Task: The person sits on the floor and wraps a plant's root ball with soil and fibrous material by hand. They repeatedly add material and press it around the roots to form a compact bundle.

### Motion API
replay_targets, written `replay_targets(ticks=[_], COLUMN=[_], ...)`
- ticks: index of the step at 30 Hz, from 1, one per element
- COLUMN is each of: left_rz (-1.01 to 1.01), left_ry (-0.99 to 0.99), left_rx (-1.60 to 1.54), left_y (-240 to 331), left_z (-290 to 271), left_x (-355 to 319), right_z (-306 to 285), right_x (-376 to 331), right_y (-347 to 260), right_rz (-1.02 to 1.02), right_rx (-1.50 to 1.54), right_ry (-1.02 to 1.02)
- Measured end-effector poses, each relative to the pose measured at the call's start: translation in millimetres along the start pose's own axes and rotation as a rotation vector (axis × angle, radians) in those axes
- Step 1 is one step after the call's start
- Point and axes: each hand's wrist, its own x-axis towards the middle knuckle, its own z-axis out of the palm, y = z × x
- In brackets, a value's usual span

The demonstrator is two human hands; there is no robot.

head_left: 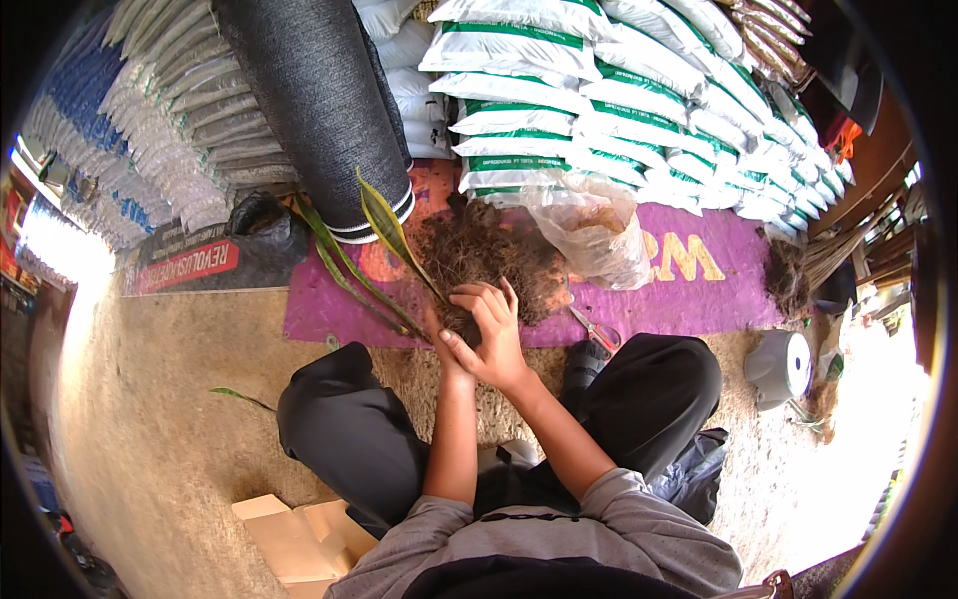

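A snake plant (387, 228) with long green leaves edged in yellow leans up and left from my hands. My left hand (446, 346) holds it low, at the leaf bases; its fingers are mostly hidden behind the plant and the other hand. Curled round the dark root clump at the plant's base is my right hand (491, 327), with its thumb lying across toward the left hand. Just beyond the hands spreads a heap of dark, fibrous soil (504, 250). Scissors with red handles (603, 336) lie right of the hands, near my foot.
A purple printed banner (689, 299) covers the floor ahead. On it sits a clear plastic bag (602, 240). White and green sacks (529, 90) are stacked behind, beside a black mesh roll (309, 100). A grey pot (776, 369) stands right; cardboard (299, 544) lies lower left.
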Motion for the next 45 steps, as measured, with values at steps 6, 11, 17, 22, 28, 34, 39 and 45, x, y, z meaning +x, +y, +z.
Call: replay_targets(ticks=[6,11,17,22,28,34,39,45], left_rz=[-0.089,-0.126,-0.071,-0.21,-0.202,-0.15,0.055,0.07], left_ry=[0.26,0.313,0.345,0.131,0.139,0.083,0.673,0.351], left_rx=[0.552,0.496,0.652,0.277,0.01,0.137,0.743,0.967], left_y=[9.5,4.3,-19.7,-5.0,6.0,11.8,-8.0,-11.8], left_z=[7.7,10.9,-0.2,1.9,-2.3,-2.5,32.2,46.5], left_x=[5.6,4.9,1.3,4.1,4.3,5.2,8.8,10.1], right_z=[-17.4,-40.4,-14.8,-16.6,-27.5,-29.8,-0.4,5.7], right_x=[5.9,14.3,11.6,14.8,-0.8,2.2,-7.6,-4.1], right_y=[3.9,8.2,-6.3,11.6,53.4,8.7,2.5,19.2], right_rz=[0.101,0.127,0.186,0.193,0.454,0.279,0.271,0.555], right_rx=[0.334,0.129,-0.181,0.335,0.781,0.468,0.286,0.751], right_ry=[0.127,0.329,-0.033,0.123,0.59,0.305,0.097,0.393])
